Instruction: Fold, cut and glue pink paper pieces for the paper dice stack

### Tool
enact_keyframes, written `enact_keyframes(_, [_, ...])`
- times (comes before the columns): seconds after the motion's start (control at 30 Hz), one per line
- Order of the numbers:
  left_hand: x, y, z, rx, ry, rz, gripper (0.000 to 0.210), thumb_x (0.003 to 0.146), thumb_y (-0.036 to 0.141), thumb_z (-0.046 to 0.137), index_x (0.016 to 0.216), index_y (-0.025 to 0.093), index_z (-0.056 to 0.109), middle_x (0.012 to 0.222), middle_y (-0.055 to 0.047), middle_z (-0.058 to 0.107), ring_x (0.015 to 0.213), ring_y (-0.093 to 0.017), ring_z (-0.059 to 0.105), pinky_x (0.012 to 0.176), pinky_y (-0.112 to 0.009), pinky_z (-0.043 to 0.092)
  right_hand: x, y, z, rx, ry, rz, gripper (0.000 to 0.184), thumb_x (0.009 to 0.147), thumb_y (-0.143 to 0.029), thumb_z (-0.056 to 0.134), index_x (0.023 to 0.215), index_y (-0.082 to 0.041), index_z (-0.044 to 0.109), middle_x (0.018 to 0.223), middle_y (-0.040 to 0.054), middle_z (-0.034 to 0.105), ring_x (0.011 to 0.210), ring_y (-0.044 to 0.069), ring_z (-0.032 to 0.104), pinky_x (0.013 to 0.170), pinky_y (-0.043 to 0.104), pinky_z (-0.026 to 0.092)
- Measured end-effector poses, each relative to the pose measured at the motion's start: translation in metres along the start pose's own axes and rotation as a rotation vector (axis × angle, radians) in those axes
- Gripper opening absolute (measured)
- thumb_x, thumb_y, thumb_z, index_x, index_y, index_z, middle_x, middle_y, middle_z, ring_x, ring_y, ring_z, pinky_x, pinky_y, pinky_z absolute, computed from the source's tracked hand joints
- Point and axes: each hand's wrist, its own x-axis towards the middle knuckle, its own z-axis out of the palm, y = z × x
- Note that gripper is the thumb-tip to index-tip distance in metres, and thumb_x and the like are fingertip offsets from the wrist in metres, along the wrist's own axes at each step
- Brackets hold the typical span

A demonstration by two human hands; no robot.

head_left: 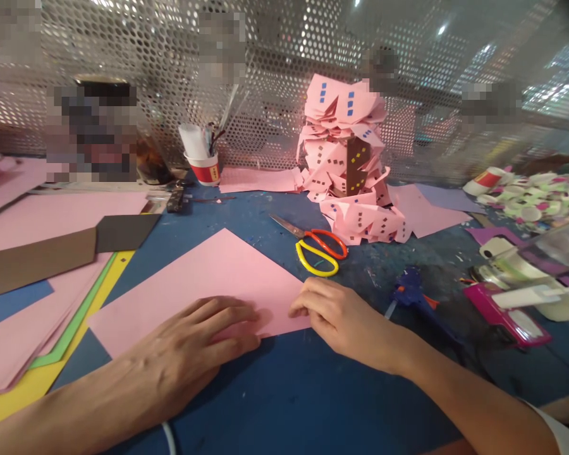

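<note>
A sheet of pink paper (218, 272) lies on the blue table, one corner pointing away from me. My left hand (203, 335) rests palm down on its near part, fingers stretched out. At the sheet's right end, my right hand (327, 309) has its fingers curled together on the paper's edge; the fingertips are partly hidden. Just beyond that hand are scissors (313, 243) with one red and one yellow handle loop, their blades pointing away to the left. Farther back stands a layered pink paper tower (336, 164) with small blue, brown and yellow squares on it.
Pink, brown, green and yellow sheets (52, 278) are stacked at left. A red-and-white paper cup (203, 167) stands by the perforated metal screen (265, 82). On the right are a blue glue gun (415, 294), a magenta device (507, 316) and a heap of pale paper pieces (540, 196).
</note>
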Motion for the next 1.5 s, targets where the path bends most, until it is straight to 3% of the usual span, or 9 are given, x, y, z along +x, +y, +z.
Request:
enact_keyframes(1.03, [-0.019, -0.007, -0.005, -0.053, 0.021, -0.032, 0.047, 0.095, 0.006, 0.042, 0.131, 0.030, 0.061, 0.148, -0.004, 0.059, 0.143, -0.024, 0.046, 0.113, -0.044, 0.044, 0.001, -0.001, 0.001, 0.029, -0.007, 0.017, 0.035, 0.091, 0.006, 0.046, 0.105, -0.018, 0.066, 0.106, 0.0035, 0.065, 0.103, 0.016, 0.062, 0.096, 0.032, 0.049])
enact_keyframes(1.3, [-0.023, -0.012, -0.015, -0.037, -0.072, -0.002, 0.048, 0.091, 0.004, 0.049, 0.131, 0.028, 0.060, 0.151, -0.006, 0.056, 0.145, -0.025, 0.043, 0.113, -0.044, 0.046, -0.001, 0.000, 0.003, 0.033, 0.014, 0.009, 0.037, 0.089, 0.007, 0.045, 0.105, -0.019, 0.066, 0.105, 0.0036, 0.065, 0.102, 0.017, 0.062, 0.094, 0.032, 0.050])
enact_keyframes(1.5, [-0.024, -0.010, -0.017, -0.099, -0.051, -0.029, 0.047, 0.093, 0.005, 0.046, 0.131, 0.028, 0.060, 0.151, -0.005, 0.056, 0.145, -0.026, 0.043, 0.115, -0.046, 0.045, 0.001, 0.000, 0.001, 0.030, 0.008, 0.007, 0.036, 0.090, 0.006, 0.045, 0.105, -0.018, 0.066, 0.104, 0.0044, 0.065, 0.102, 0.017, 0.062, 0.094, 0.033, 0.050])
